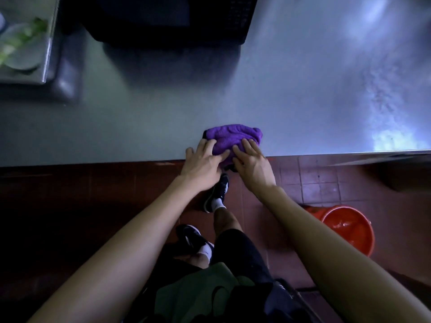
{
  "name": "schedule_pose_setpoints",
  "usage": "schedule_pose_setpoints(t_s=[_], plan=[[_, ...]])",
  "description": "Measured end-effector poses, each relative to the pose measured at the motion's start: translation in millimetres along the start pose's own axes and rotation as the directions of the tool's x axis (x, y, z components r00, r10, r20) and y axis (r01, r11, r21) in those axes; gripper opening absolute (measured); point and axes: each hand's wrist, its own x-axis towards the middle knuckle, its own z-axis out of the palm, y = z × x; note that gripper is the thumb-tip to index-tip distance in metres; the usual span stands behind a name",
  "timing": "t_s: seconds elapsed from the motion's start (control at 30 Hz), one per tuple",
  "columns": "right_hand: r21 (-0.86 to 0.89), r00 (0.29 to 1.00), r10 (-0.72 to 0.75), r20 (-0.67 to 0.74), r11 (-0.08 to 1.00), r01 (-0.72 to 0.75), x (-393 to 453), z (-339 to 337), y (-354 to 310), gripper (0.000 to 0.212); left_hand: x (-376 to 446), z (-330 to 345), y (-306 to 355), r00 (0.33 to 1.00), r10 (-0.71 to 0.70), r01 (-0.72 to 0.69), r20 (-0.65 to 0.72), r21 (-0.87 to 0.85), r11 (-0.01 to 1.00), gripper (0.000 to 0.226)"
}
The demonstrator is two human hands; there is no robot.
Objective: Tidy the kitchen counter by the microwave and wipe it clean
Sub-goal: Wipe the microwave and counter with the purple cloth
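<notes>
Pressing the bunched purple cloth [233,141] at the counter [140,136] near edge: left hand [203,163] and right hand [253,164], fingers spread flat, no grip clamped; unwiped surface stretched far.

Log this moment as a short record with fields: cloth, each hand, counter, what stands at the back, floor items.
cloth: purple cloth, bunched, at the counter's near edge, partly overhanging
left hand: fingers spread and fairly straight, pressing on the cloth's left side
right hand: fingers fairly straight, pressing on the cloth's right side
counter: grey metal, streaky smears on the right part
back: dark microwave; tray of dishes at far left
floor: red tiles, orange bucket to the person's right
</notes>
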Motion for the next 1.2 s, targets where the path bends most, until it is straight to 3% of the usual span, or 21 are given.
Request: schedule_pose_setpoints(t_s=[0.47,0.9,1.2], plan=[[-0.143,0.993,-0.072,0.094,0.986,0.085,18.0,17.4,-80.5,0.034,-51.8,5.9,-69.2,0.988,-0.132,0.123,-0.078,-0.104,0.987,0.057],[-0.039,0.943,-0.261,0.205,0.961,0.274,95.6,46.3,-165.8,0.042,-76.0,-26.6,-169.6,0.946,-0.311,0.303,-0.093,-0.094,0.948,0.057],[0.008,0.859,-0.431,0.276,0.895,0.446,156.9,60.6,-218.7,0.042,-84.3,-35.0,-220.8,0.858,-0.514,0.512,-0.013,-0.074,0.856,0.061]])
